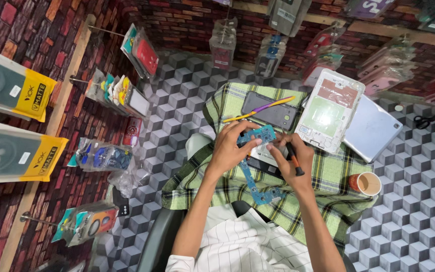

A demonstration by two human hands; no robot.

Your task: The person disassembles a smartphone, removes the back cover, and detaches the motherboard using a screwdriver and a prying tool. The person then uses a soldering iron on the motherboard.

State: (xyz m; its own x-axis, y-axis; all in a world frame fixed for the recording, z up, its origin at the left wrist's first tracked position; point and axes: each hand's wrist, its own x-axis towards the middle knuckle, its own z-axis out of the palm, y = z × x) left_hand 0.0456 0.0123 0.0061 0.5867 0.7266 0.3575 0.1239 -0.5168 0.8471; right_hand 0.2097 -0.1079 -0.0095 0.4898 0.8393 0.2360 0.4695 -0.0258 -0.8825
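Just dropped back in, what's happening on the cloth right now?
A person sits over a green plaid cloth and holds a blue circuit board up in the left hand. The right hand grips a small orange-and-black screwdriver beside the board. A dark phone body with a yellow-and-purple tool across it, an opened white tablet frame, a grey back cover and a paper cup lie around.

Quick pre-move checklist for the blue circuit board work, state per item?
1. Left hand grips blue circuit board: ok.
2. Right hand holds orange-handled tool: ok.
3. Tool tip seated on the board: cannot tell, hidden by fingers.
4. Checked cloth under the work: ok.
5. Paper cup clear of the hands: not ok, it stands at the cloth's edge close to the right forearm.
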